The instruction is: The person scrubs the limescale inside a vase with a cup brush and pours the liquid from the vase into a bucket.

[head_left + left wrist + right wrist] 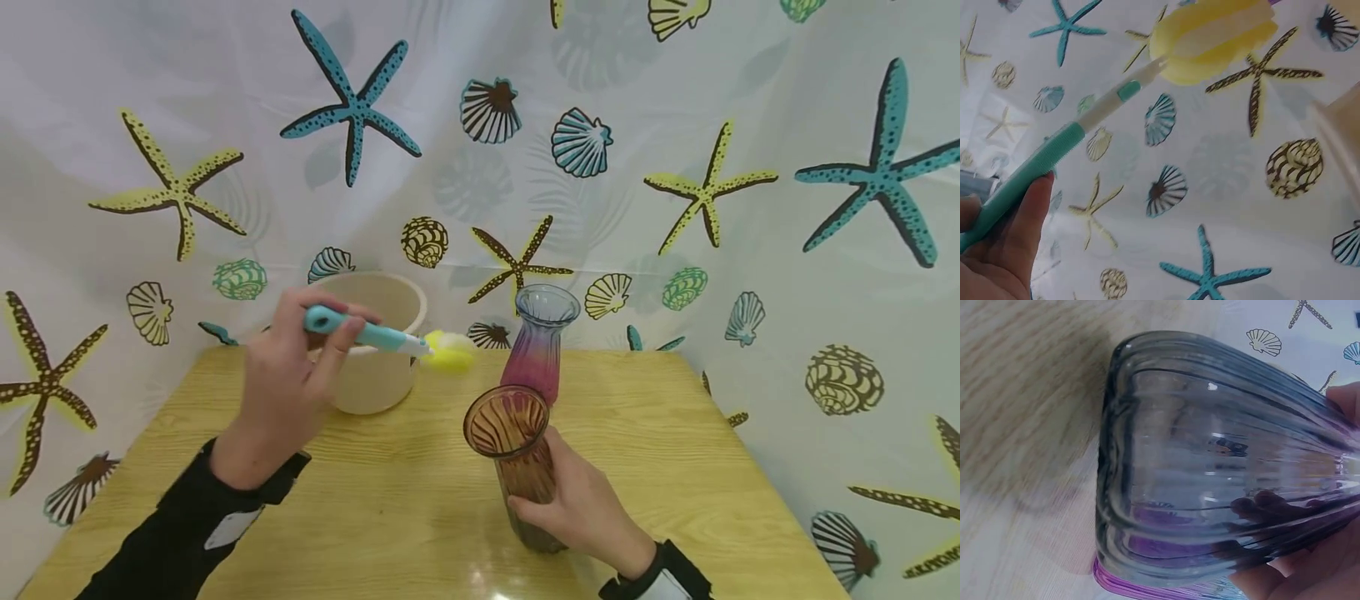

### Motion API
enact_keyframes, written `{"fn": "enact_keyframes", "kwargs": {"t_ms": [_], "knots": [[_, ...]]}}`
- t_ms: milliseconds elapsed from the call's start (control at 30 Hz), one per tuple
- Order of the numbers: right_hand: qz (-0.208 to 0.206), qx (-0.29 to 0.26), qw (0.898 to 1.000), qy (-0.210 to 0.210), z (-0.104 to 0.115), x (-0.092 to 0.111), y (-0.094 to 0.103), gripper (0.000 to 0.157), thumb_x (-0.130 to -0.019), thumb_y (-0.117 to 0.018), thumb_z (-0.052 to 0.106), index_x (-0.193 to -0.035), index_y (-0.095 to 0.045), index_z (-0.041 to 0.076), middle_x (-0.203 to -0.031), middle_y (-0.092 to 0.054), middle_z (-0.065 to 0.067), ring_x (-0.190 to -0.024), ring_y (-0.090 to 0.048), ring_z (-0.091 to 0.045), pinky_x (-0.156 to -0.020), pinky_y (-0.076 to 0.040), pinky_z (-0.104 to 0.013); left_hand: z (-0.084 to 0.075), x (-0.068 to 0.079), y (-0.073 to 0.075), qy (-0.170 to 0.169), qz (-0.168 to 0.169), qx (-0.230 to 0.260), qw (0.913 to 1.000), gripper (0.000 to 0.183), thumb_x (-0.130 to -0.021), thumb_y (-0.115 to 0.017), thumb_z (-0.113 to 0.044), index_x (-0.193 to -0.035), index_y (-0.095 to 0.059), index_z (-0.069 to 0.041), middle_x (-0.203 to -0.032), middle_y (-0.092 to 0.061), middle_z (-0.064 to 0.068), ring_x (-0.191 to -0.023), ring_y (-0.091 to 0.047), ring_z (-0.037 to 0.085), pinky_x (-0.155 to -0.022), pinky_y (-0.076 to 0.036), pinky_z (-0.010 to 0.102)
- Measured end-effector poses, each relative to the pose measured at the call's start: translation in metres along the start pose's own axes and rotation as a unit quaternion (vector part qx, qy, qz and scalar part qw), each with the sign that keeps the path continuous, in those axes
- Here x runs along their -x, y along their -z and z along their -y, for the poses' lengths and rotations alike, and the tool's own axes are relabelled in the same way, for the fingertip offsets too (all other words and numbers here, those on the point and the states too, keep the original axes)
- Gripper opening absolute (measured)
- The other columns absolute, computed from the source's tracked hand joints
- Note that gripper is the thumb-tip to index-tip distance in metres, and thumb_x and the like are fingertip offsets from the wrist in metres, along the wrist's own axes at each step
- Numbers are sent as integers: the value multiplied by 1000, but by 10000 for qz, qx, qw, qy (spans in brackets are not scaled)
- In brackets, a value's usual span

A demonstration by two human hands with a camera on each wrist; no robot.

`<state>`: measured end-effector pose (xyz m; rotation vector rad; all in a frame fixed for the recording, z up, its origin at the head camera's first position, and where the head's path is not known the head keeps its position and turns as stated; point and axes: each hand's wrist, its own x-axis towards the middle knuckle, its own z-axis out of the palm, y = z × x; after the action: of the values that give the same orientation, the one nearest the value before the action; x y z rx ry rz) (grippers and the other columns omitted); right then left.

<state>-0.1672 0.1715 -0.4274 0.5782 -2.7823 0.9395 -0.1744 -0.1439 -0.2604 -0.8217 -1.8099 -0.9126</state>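
Observation:
My left hand (281, 392) grips the teal handle of a sponge bottle brush (378, 335), held up in front of the beige bin. The brush's yellow and white sponge head (1210, 44) points right, apart from both vases. My right hand (585, 500) is wrapped around a ribbed glass vase (525, 479), brown toward the rim and grey toward the base. The vase's mouth faces up, and the right wrist view shows its base close up. Just behind it stands a second glass vase (536, 354), blue at the rim and pink below.
A round beige bin (375, 383) stands at the back left of the wooden table (397, 500). Behind the table and along its sides hangs a white curtain (480, 192) printed with starfish and shells.

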Motion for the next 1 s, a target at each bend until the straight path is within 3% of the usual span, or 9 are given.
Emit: {"fn": "enact_keyframes", "kwargs": {"t_ms": [100, 200, 433, 767, 867, 1000], "knots": [[-16, -8, 10000, -48, 0, 0, 0, 84, -69, -79, 48, -137, -35, 30, -120, -56, 7, -96, -55, -5, -72, -53, -39, 7, 24, -20, -360, 440, -254, 9981, 42, -101, -45, -34, -101, -52, 7, -92, -69, 8, -67, -61, 7, -52, -54, 23], [15, -95, 9999, -95, 0, 0, -1, 83, -69, -79, 48, -137, -34, 31, -122, -56, 7, -98, -54, -6, -73, -53, -40, 10, 46, -34, -554, 777, -398, 9946, 39, -102, -42, -34, -104, -55, 3, -89, -67, 7, -57, -52, 5, -42, -45, 23], [12, -128, 9999, -94, -2, 2, -1, 88, -71, -79, 48, -141, -30, 29, -124, -56, 4, -99, -55, -8, -74, -53, -41, 12, 90, -50, -934, 1298, -292, 9867, 36, -104, -42, -28, -103, -63, 1, -89, -68, 7, -79, -64, 10, -57, -57, 29], [-105, -105, 9999, -8, -3, 2, 0, 92, -70, -79, 49, -143, -27, 31, -122, -57, 3, -95, -56, -7, -69, -53, -39, -5, 132, -67, -2139, 1719, -270, 9612, 20, -101, -48, -12, -90, -64, -7, -89, -65, 6, -71, -62, 10, -51, -53, 19], [-149, -45, 9999, 3, -3, 2, 0, 91, -69, -79, 48, -142, -28, 30, -120, -57, 4, -94, -56, -6, -69, -53, -38, -12, 139, -70, -2232, 1872, -148, 9565, 22, -101, -46, -11, -88, -63, -9, -88, -63, 4, -69, -59, 9, -50, -51, 17], [-149, -17, 9999, -8, -3, 3, -1, 91, -69, -79, 49, -143, -28, 29, -122, -57, 4, -95, -56, -6, -70, -53, -38, -16, 157, -74, -1845, 2457, 90, 9516, 15, -98, -54, -20, -89, -63, -12, -91, -61, -1, -74, -56, 6, -56, -50, 14]]}}
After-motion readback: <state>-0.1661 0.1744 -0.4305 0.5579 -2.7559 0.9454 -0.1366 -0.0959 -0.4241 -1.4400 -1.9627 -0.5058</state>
